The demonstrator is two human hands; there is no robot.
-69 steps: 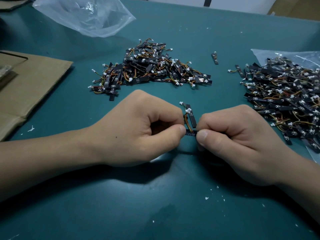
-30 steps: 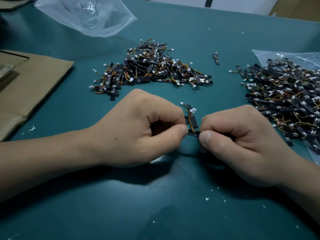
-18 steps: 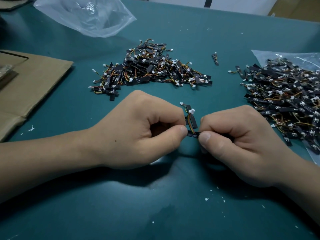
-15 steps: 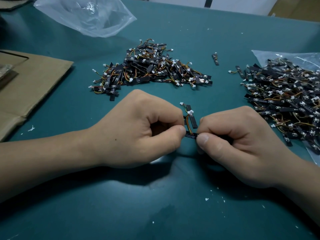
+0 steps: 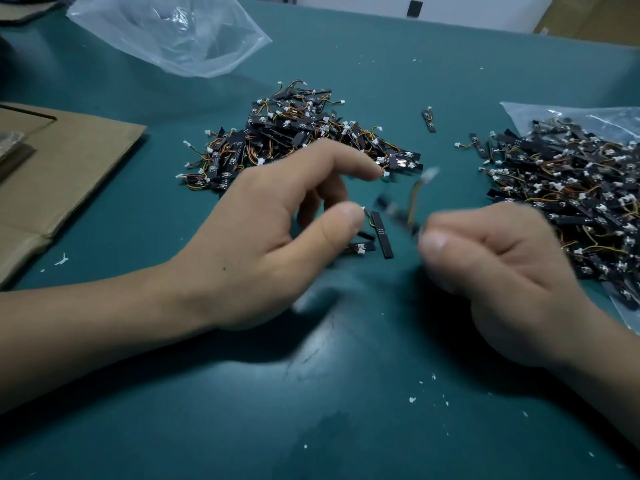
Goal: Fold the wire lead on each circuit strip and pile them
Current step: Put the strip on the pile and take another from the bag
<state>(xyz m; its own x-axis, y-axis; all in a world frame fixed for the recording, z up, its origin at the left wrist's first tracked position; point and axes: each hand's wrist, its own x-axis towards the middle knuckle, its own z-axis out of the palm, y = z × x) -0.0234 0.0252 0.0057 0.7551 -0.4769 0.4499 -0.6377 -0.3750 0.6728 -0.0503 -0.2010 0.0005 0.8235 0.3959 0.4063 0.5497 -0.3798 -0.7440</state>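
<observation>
My right hand [image 5: 502, 271] pinches one end of a black circuit strip [image 5: 398, 213], blurred by motion, its orange wire lead [image 5: 415, 192] and white plug standing up. My left hand [image 5: 263, 237] hovers beside it with fingers spread and thumb apart, holding nothing. Two loose strips [image 5: 382, 237] [image 5: 360, 248] lie on the table between my hands. A pile of strips [image 5: 294, 140] sits behind my left hand. A larger heap of strips [image 5: 571, 188] lies at the right.
The green table [image 5: 346, 393] carries a crumpled clear plastic bag [image 5: 173, 32] at the back left and flat cardboard [image 5: 62, 161] at the left. The right heap rests on another clear bag [image 5: 554, 114]. Single strips [image 5: 428, 120] [image 5: 476, 144] lie between the piles.
My left hand has let go of the strip and opened, its fingers lifting toward the middle pile. My right hand keeps the strip and swings it upward; a second loose strip now shows below.
</observation>
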